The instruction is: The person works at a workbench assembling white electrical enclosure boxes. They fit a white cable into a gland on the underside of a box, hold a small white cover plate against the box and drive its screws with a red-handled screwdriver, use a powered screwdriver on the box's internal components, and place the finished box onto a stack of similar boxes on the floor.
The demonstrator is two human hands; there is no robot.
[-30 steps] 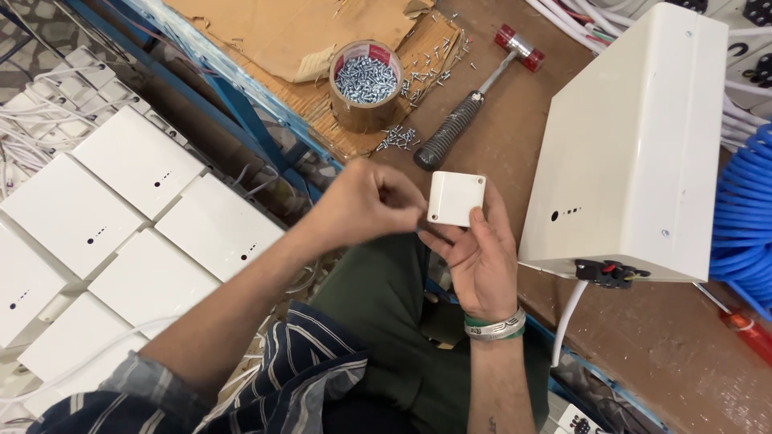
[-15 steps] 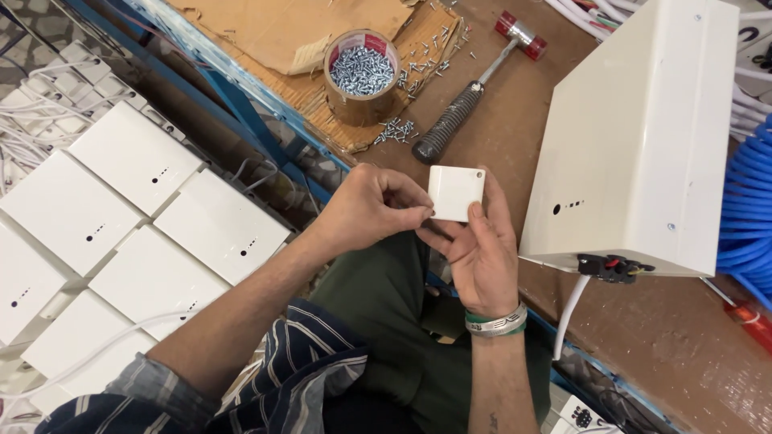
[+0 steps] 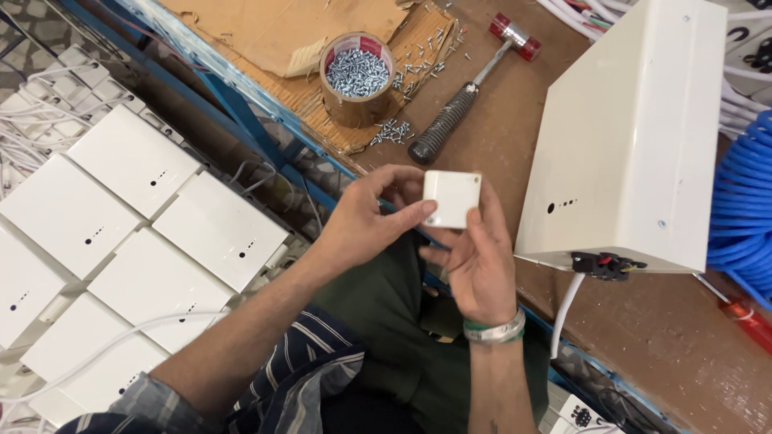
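This was a small electrical assembly workshop. A worn brown workbench (image 3: 643,337) served as the landmark. On it stood a large cream metal enclosure (image 3: 635,137) with a white cable hanging from its underside. Left of the enclosure lay a hammer (image 3: 470,88), and beyond that a tape roll filled with screws (image 3: 358,76) sat on torn cardboard (image 3: 281,32). A blue hose coil (image 3: 744,209) lay at the bench's right end. Below the bench's left edge, many identical white boxes (image 3: 137,241) covered the floor among white wires.
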